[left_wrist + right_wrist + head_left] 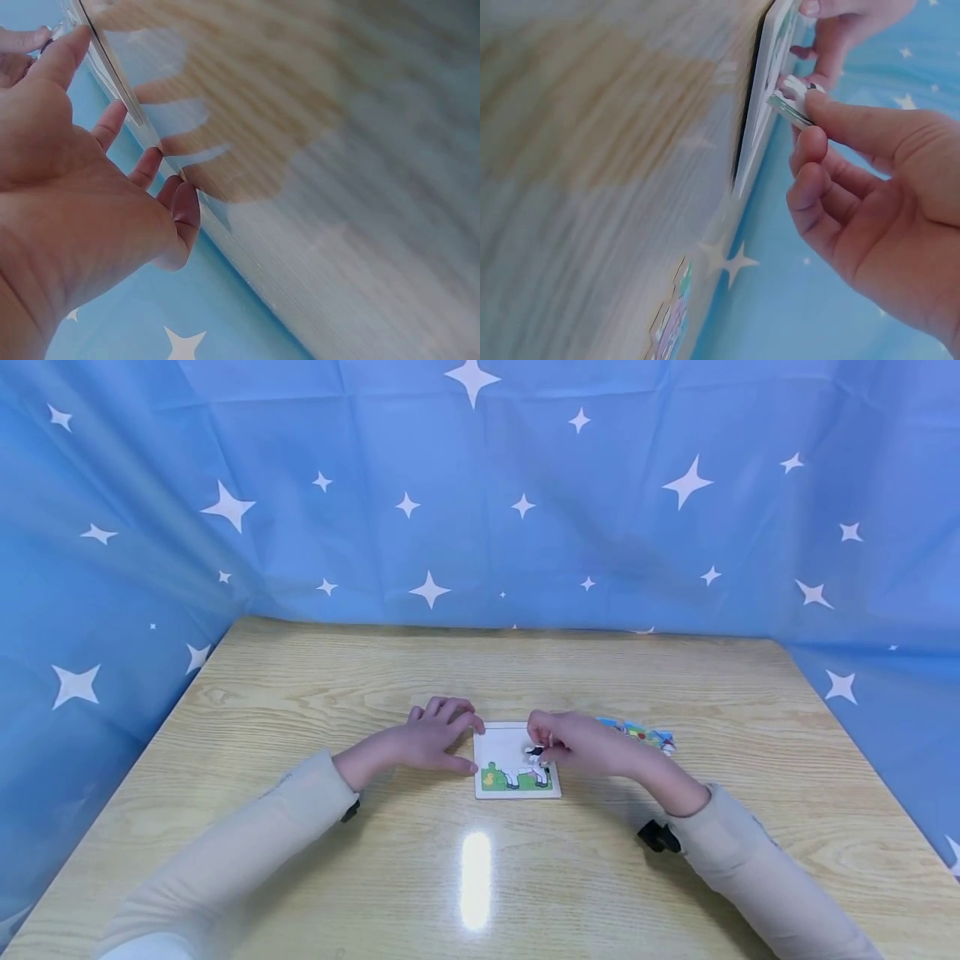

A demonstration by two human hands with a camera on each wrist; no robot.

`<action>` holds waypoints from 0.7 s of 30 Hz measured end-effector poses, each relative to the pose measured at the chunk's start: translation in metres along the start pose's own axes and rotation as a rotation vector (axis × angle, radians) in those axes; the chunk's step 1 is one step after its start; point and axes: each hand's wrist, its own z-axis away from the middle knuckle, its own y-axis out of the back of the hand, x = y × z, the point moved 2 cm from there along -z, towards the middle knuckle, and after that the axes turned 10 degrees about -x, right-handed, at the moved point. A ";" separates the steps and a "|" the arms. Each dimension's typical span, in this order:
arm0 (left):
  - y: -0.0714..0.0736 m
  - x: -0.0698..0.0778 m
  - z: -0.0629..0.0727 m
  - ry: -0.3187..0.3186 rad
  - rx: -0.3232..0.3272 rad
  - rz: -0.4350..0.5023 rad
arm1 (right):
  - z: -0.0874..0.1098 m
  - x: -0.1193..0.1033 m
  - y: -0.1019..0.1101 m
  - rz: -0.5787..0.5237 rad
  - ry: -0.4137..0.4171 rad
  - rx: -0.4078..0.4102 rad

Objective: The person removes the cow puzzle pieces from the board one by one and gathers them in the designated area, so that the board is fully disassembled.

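A white-rimmed puzzle board [501, 739] lies on the table, its lower strip filled with pieces showing green grass, a yellow duck and cow legs. My right hand [581, 743] pinches a puzzle piece [795, 103] between thumb and fingers, over the right side of the board. Black and white patches show on that piece in the head view. With fingers spread, my left hand [438, 735] rests at the board's left edge, thumb [69, 56] and fingertips touching the board's edge and the tabletop.
Several loose colourful puzzle pieces [645, 735] lie right of the board, partly behind the right forearm. The wood-grain table [360, 877] reflects a bright light near its front. A blue curtain with white stars [480, 527] hangs behind and beside the table.
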 end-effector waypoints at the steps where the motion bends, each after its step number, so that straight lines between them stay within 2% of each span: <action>1: 0.000 0.000 0.000 -0.001 0.000 0.002 | 0.001 0.000 0.001 -0.011 -0.002 0.002; 5: 0.000 -0.001 0.001 -0.003 -0.005 0.005 | 0.007 0.004 0.005 -0.034 0.011 0.012; 9: 0.000 -0.001 0.001 -0.010 -0.004 0.007 | 0.014 0.009 0.009 -0.013 0.018 0.026; 21: 0.000 0.000 0.002 -0.012 -0.012 0.013 | 0.038 0.019 0.014 -0.019 -0.005 0.047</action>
